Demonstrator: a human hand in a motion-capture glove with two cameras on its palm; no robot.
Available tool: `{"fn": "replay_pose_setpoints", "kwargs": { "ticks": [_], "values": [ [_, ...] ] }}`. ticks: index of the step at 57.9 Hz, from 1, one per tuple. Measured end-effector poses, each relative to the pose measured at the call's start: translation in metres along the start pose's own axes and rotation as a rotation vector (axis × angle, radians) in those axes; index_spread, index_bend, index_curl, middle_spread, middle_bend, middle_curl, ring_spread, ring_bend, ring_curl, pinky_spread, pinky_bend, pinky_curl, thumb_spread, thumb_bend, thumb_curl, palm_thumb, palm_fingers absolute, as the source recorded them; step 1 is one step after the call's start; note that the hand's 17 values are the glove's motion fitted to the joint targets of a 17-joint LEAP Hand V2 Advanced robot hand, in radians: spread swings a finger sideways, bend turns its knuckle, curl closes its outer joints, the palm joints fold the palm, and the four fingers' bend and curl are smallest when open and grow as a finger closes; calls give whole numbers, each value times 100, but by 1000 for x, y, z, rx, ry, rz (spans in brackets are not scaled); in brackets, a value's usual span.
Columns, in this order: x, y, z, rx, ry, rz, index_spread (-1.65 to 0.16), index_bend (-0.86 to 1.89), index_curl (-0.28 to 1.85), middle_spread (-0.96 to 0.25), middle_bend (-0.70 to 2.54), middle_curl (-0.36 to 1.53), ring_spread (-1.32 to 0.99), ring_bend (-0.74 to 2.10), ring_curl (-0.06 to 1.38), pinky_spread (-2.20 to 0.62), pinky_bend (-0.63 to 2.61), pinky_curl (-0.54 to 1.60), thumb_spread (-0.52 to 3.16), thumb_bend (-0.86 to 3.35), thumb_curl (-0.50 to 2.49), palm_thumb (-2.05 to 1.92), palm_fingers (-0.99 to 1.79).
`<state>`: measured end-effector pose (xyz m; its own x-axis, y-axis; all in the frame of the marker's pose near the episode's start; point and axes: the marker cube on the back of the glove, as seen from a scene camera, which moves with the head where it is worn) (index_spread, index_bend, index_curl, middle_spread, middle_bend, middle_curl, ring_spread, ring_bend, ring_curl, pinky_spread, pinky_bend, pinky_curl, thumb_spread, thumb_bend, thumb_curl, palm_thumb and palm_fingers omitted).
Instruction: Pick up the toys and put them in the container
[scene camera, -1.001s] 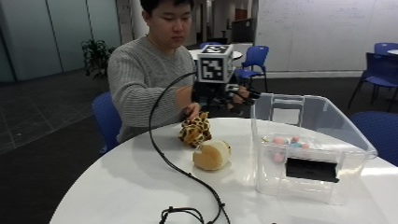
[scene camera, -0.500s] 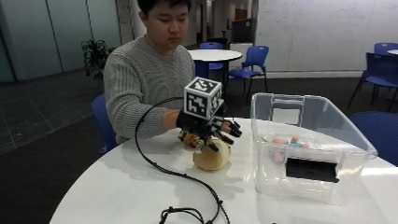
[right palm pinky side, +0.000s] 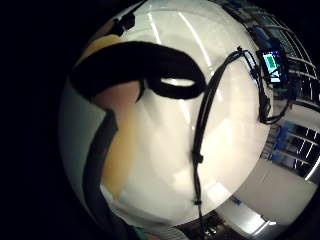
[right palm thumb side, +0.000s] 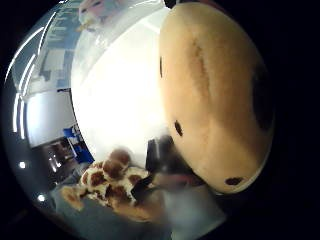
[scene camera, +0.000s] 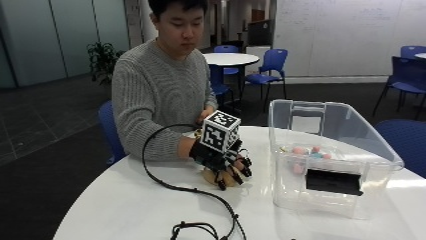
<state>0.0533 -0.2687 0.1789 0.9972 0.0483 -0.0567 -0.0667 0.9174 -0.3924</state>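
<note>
A: Grip status? My gloved right hand (scene camera: 223, 160) is down on the round tan plush toy (scene camera: 221, 177), palm over its top, fingers (scene camera: 234, 176) curled down around its sides, so clamped on it.

B: Toy location?

A: Sitting on the white desk (scene camera: 133, 210), near my edge, to the side of the clear plastic container (scene camera: 333, 165). Thumb-side palm view is filled with that tan plush (right palm thumb side: 215, 100), dark spots on it, so it's right against my palm.

B: Arm pose?

A: Forearm comes across from my body, wrist about level, back of the hand up.

B: Anything else around?

A: Giraffe plush (right palm thumb side: 112, 182) lies on the desk just beside the tan one, on my body side; my hand mostly hides it in the outside view. Container holds small pink and blue toys (scene camera: 303, 152). Black cable (scene camera: 173, 185) loops from my wrist over the desk toward the front edge. Container wall stands between my hand and the toys inside.
</note>
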Motion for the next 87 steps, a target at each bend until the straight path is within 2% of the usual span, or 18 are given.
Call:
{"fn": "replay_pose_setpoints", "kwargs": {
  "ticks": [7,12,13,16,23,28,38,46,56,64,72,79,84,87],
  "values": [
    [-4,-3,-1,26,17,1,-42,14,33,-17,23,26,-13,53,36,0,112,39,126,1,32,17,15],
    [-5,-8,-4,101,17,-2,-42,17,33,-19,38,32,-22,64,38,-10,102,35,130,5,36,24,40],
    [-4,-9,-5,115,12,-2,-41,13,32,-20,43,34,-26,71,40,-15,104,35,132,8,37,29,54],
    [-5,-13,-7,145,-11,-5,-41,10,30,-22,46,35,-32,81,42,-23,105,34,132,12,42,39,64],
    [-7,-19,-15,144,-72,-12,-42,35,40,-26,59,43,-44,85,48,-33,99,36,111,19,55,60,84],
    [-8,-18,-52,202,-89,-18,-41,45,47,-27,67,49,-51,88,52,-36,96,38,98,19,62,63,86],
    [-7,-11,-194,411,-101,-63,-38,57,60,-28,79,60,-59,93,59,-39,98,42,77,17,74,64,81],
    [-12,-21,-260,473,-53,-77,-37,61,67,-27,85,67,-63,97,64,-40,101,44,64,16,81,63,78],
    [-31,-54,-274,435,-104,-76,-36,64,76,-27,89,74,-65,100,69,-40,106,48,53,14,90,62,72],
    [-84,-106,-279,389,-208,-138,-36,65,82,-26,88,78,-66,102,73,-40,109,50,48,13,95,61,68],
    [-157,-157,-273,375,-83,-192,-36,63,87,-26,88,82,-65,102,75,-40,113,51,44,12,101,60,62],
    [-168,-180,-268,378,115,-184,-37,61,90,-26,86,85,-66,102,77,-40,116,51,44,11,105,59,59],
    [-181,-182,-267,350,16,-268,-37,60,92,-27,86,86,-66,102,79,-40,117,51,44,11,108,58,58],
    [-184,-185,-264,334,-16,-247,-38,59,94,-27,86,87,-66,102,79,-40,118,51,44,10,109,58,57]
  ]
}}
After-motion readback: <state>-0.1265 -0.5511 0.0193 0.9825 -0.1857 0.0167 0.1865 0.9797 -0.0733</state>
